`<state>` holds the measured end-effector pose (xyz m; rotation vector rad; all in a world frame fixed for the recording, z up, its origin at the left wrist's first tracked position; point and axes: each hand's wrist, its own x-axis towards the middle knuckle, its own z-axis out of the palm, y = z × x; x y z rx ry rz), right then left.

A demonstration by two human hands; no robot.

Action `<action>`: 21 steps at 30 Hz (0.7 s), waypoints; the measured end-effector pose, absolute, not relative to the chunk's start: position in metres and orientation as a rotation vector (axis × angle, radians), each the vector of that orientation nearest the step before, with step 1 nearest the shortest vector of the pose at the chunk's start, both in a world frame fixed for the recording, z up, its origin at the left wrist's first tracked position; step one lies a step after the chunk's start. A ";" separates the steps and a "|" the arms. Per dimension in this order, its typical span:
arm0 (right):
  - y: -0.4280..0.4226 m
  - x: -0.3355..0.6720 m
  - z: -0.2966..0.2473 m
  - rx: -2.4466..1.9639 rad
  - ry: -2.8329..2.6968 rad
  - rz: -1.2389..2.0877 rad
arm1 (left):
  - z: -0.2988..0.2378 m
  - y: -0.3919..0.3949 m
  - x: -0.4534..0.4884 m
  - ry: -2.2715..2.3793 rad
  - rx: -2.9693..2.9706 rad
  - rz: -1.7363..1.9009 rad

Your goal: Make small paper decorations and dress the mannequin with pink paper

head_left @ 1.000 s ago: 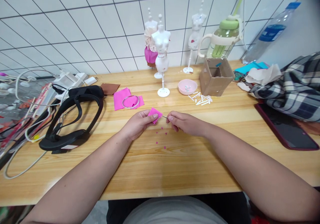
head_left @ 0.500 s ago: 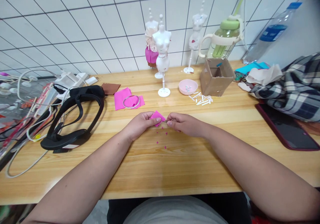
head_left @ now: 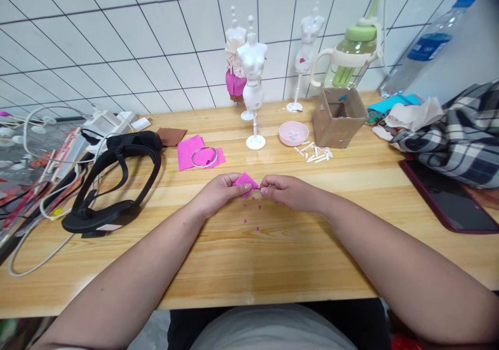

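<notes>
My left hand (head_left: pixel 218 193) pinches a small folded piece of pink cloth (head_left: pixel 245 180) just above the wooden table (head_left: pixel 273 256). My right hand (head_left: pixel 287 192) is closed in a pinch right beside the cloth's right edge; it grips a thin needle, barely visible at the fingertips. The two hands nearly touch at the cloth. Several tiny pink scraps (head_left: pixel 251 216) lie on the table under and in front of them.
Behind the hands lie more pink cloth with a metal ring (head_left: pixel 203 157), a white mannequin stand (head_left: pixel 253 74), a pink bowl (head_left: pixel 293 133), a cardboard box (head_left: pixel 339 116) and white bits (head_left: pixel 315 154). A black headset (head_left: pixel 113 183) and cables lie left; a dark phone (head_left: pixel 448 196) and plaid cloth (head_left: pixel 456 131) lie right.
My right hand has moved left until its fingertips meet the pink cloth, so the needle's length that showed between the hands is now hidden. My left hand has stayed in place.
</notes>
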<state>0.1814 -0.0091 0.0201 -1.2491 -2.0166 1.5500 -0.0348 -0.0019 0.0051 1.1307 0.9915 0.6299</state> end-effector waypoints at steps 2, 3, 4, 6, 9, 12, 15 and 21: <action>-0.009 0.181 0.020 -1.257 -2.011 1.551 | 0.005 -0.002 -0.034 0.995 1.128 0.623; -0.009 0.181 0.020 -1.256 -2.011 1.549 | 0.005 -0.003 -0.034 0.998 1.126 0.622; -0.009 0.182 0.020 -1.252 -2.013 1.548 | 0.005 -0.003 -0.034 1.002 1.127 0.621; -0.009 0.182 0.020 -1.243 -2.017 1.554 | 0.005 -0.003 -0.034 1.010 1.141 0.619; -0.009 0.182 0.021 -1.242 -2.005 1.571 | 0.005 -0.003 -0.034 1.016 1.173 0.610; -0.009 0.182 0.023 -1.244 -1.998 1.585 | 0.006 -0.003 -0.034 1.024 1.204 0.605; -0.009 0.182 0.024 -1.245 -2.013 1.587 | 0.006 -0.003 -0.035 1.031 1.223 0.595; -0.009 0.183 0.025 -1.232 -2.062 1.543 | 0.006 -0.003 -0.035 1.034 1.226 0.571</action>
